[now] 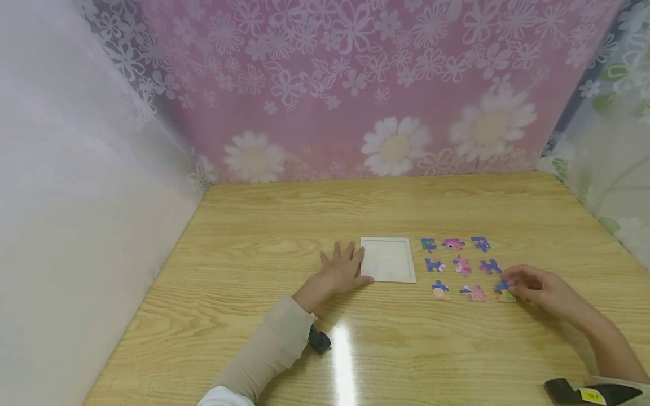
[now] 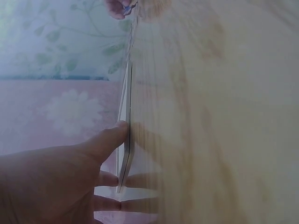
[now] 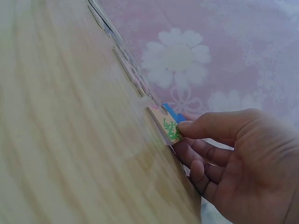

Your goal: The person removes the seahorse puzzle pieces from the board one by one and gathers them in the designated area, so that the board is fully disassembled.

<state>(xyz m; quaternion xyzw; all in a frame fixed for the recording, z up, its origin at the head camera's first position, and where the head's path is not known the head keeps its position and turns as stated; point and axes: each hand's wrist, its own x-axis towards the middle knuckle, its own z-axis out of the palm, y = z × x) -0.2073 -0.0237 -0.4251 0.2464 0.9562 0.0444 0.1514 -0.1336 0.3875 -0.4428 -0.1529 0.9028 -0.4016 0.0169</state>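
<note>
A white square puzzle tray (image 1: 388, 260) with a raised rim lies on the table. My left hand (image 1: 339, 272) rests at its left side, fingers spread and straight, the thumb at the near left corner; the left wrist view shows the thumb against the tray's edge (image 2: 125, 154). To the right, jigsaw pieces (image 1: 462, 266) lie in three rows of three. With thumb and fingers my right hand (image 1: 540, 290) pinches the near right puzzle piece (image 3: 167, 126), blue and tan with a green plant print. That piece is tilted up in the right wrist view.
The wood-grain table (image 1: 244, 237) meets a pink floral curtain (image 1: 325, 113) at the back. A pale wall (image 1: 91, 197) stands along the left side and a leaf-patterned curtain (image 1: 619, 169) on the right. Black wrist devices (image 1: 319, 340) are on both arms.
</note>
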